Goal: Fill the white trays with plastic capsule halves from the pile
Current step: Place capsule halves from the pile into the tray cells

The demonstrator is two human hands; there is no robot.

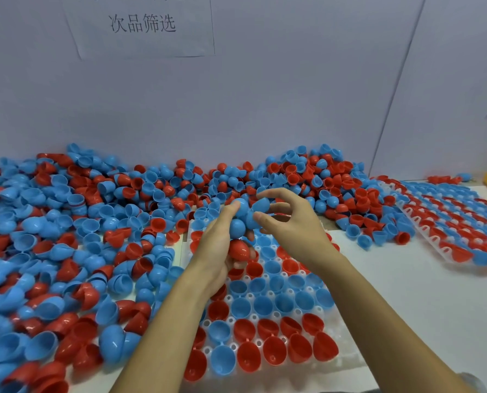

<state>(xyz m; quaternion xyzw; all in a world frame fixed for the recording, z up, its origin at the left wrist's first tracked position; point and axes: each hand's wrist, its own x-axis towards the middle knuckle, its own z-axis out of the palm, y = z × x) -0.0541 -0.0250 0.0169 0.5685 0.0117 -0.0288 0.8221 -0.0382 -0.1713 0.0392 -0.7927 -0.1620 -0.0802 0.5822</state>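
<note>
Fingers (267, 217) of right hand (290, 231) pinching blue half (260, 207); left hand (222, 245) clutching nested halves (238, 236) over tray (330, 361)'s far edge; pile (66, 236) alongside.

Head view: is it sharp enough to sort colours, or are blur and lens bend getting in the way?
Head view: light is even and soft, with no harsh glare; the hands and near tray are fairly sharp; the pile smears at the lower left edge; the wide lens bows the far tray and the wall seams. Red and blue stay easy to tell apart.
</note>
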